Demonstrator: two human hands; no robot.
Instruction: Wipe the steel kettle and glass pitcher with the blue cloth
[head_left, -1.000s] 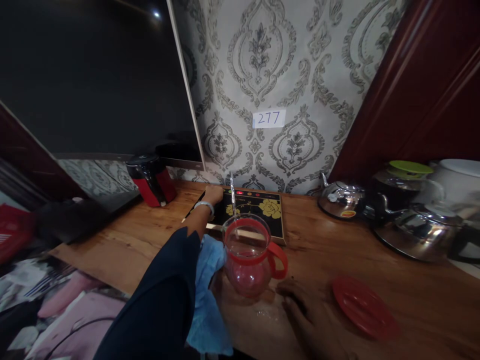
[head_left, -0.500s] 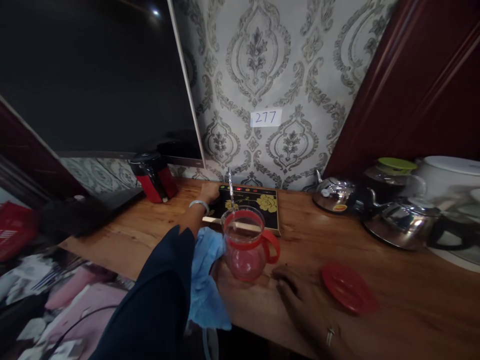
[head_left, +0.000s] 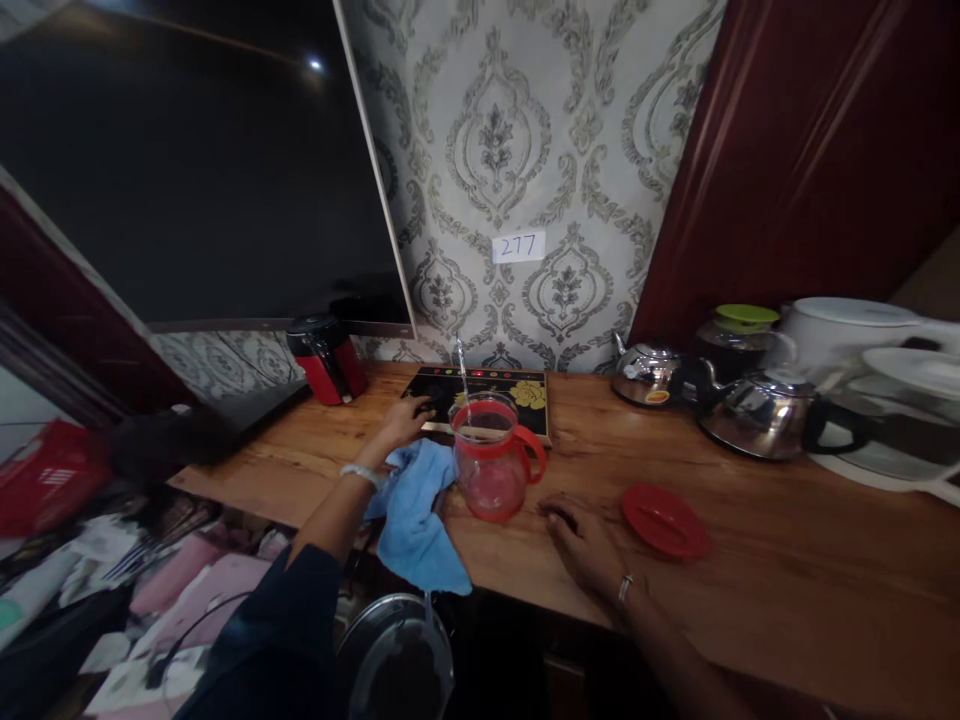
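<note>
My left hand is at the front left edge of a black panel with gold flowers, fingers loosely extended; whether they touch it is unclear. A thin metal spout rises from the panel. In front stands an upright clear glass jug with a red rim and handle. A blue cloth lies left of the jug and hangs over the table edge. My right hand rests on the wood with fingers slightly bent and apart, between the jug and a red lid, touching neither.
Metal kettles and a green-lidded glass pot stand right on the wooden table. At the back left are a red and black flask and a large dark screen. A round pan-like object sits below the table edge.
My left hand has drawn back from the panel's far left corner toward its front edge. My right hand stays on the table. The view has shifted, bringing the pan-like object below into sight.
</note>
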